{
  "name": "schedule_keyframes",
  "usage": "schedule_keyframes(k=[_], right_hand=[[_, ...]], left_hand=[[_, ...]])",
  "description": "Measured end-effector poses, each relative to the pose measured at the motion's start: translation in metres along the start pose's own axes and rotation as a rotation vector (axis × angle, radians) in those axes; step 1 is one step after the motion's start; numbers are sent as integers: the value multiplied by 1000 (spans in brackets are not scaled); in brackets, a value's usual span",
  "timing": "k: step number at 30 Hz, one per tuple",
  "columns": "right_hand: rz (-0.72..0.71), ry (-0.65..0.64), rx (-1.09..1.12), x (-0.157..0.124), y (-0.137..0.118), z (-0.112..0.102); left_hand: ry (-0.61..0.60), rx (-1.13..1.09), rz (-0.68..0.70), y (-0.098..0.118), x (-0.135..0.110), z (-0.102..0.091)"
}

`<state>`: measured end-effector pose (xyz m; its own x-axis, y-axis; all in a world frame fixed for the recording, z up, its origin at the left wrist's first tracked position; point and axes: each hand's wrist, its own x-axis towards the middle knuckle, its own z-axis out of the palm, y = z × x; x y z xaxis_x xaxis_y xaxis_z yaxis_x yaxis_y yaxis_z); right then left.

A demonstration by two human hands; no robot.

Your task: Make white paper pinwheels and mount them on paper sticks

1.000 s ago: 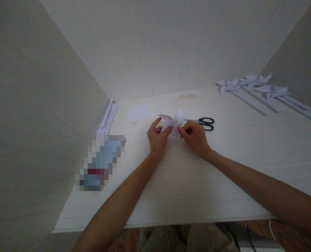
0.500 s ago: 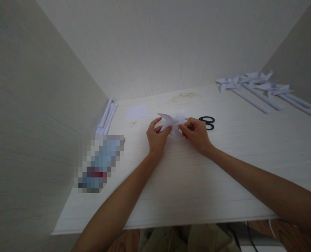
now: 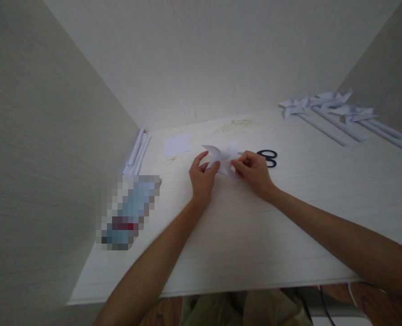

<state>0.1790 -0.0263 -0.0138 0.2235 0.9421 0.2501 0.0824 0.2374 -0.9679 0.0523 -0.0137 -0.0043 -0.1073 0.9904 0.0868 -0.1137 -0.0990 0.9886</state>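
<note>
A white paper pinwheel with curved blades is held above the middle of the table. My left hand grips its left side, thumb pressed near the centre and fingers behind. Pinching at the right side of the pinwheel is my right hand, its thumb and forefinger closed on a blade. Just behind that hand lie scissors with black handles, their blades mostly hidden by it.
Several finished paper pinwheels on rolled sticks lie at the back right. Rolled paper sticks rest by the left wall, near a blurred-out object. A square paper sheet lies at the back. Walls enclose three sides of the table.
The pinwheel's upper right blade has bent down and inward toward the centre. Both hands stay in nearly the same place, still gripping the paper.
</note>
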Motion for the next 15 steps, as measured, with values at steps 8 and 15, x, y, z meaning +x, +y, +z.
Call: schedule_keyframes(k=[8,15], right_hand=[[19,-1,33,-1,-3,0],[23,0,44,0,-1,0]], left_hand=[[-28,-35,-6,-2,1,-1],[-13,-12,-15,0,0,-1]])
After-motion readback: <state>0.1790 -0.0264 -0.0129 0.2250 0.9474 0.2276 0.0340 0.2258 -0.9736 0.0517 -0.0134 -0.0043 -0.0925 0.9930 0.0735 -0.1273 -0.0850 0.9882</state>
